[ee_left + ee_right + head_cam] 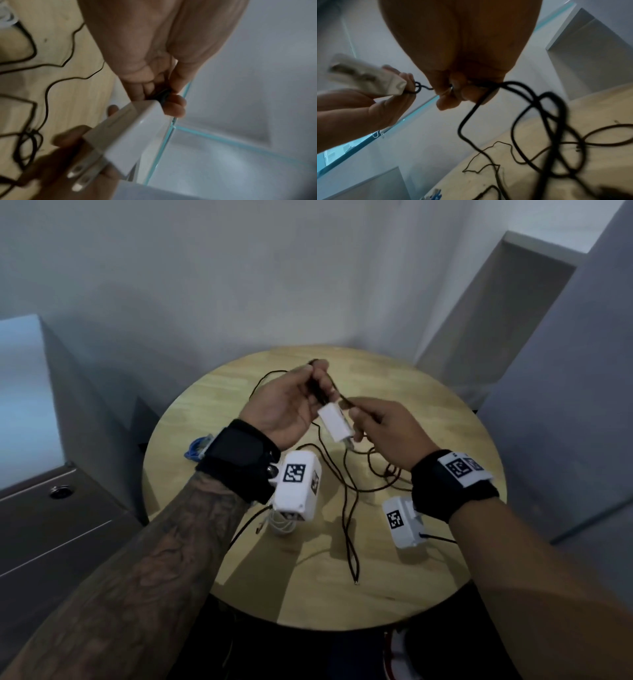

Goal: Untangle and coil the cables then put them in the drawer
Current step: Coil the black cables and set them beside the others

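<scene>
Hands at work above a round wooden counter point(428, 594): the left hand point(284, 409) closes its grip on the cord end of a white plug adapter point(335, 424), while the right hand point(387, 433) pinches the black cable point(346, 508) just beside it. Slack cable trails down in tangled loops across the counter. A drawer unit point(58, 529) stands to the left, well apart.

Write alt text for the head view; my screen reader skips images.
Two hands above a round wooden table: the left hand holds a white charger by its black cable, while the right hand pinches that cable. Loose loops trail over the tabletop.
</scene>
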Available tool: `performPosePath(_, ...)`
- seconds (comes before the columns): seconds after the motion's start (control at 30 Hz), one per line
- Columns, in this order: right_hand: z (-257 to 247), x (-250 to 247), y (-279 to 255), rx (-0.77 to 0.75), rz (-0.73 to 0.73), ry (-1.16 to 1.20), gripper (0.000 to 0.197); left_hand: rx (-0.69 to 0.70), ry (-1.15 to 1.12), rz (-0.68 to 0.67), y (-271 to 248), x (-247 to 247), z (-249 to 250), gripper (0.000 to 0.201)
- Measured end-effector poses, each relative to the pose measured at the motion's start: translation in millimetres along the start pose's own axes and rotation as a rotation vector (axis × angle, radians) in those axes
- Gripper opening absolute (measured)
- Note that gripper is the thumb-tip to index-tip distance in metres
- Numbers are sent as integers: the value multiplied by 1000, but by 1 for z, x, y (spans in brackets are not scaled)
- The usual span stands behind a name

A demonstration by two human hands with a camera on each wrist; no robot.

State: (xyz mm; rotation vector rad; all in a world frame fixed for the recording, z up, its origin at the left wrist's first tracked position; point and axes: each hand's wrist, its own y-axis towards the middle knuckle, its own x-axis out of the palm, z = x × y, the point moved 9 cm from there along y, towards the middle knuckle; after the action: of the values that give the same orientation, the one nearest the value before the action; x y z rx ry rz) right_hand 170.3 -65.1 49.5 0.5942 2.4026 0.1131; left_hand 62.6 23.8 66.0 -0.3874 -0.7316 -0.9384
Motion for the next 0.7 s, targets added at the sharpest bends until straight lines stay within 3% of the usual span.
performPosePath(0.13,14,13,-7,108,-165,-61,22,186,-227,207,12,-37,23,18)
performPosePath(0.23,8,14,-11,133,-218,-69,18,286,-254,302,20,-53,33,13)
performPosePath(0.33,-3,11,-12,94,-244,-177,17,405,-11,386,23,-64,42,12)
performPosePath(0.4,-10,-2,-8,43,-151,-229,15,512,339,414,20,-61,46,14)
performPosePath(0.47,-21,-17,-4,-38,-9,-211,11,516,778,389,19,-49,39,17)
performPosePath(0.53,-33,-32,-2,-118,127,-144,15,432,1112,254,21,-30,22,21)
performPosePath(0.63,-49,-49,0,-245,269,-149,21,264,1305,31,18,-7,-3,38)
performPosePath(0.7,-51,-54,2,-299,312,-224,24,205,1291,-22,14,3,-8,43)
